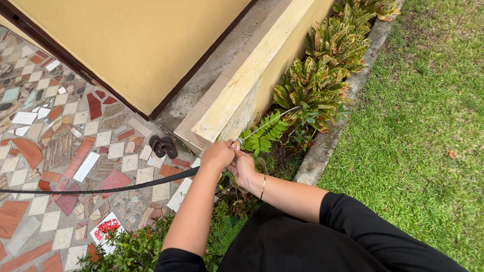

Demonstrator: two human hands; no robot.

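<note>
The left hand [218, 155] is curled shut around the end of a black hose [101, 190], and the right hand [243, 167] is pressed up against it, with its fingers closed on the same end. A thin gold bracelet [262, 187] sits on the right wrist. Where the two hands meet there is a small metal tip [237, 143], and a thin line of water [269, 122] shoots out of it. The water goes up and across to the plants with yellow and green leaves [322, 75] that grow in the narrow bed between the low yellow wall [242, 95] and the stone edge [322, 146] of the grass [423, 126]. The hose runs from the hands out to the left, over the floor of broken coloured tiles [60, 151]. A pair of dark sandals [163, 146] lies on the tiles near the corner of the low wall. A fern [262, 133] grows just in front of the hands, and a bush with red flowers [108, 229] is by the left arm. It looks like the step in hand is watering the plants. To reach other plants in the bed, both hands would need to keep hold of the end and turn the tip slowly.
</note>
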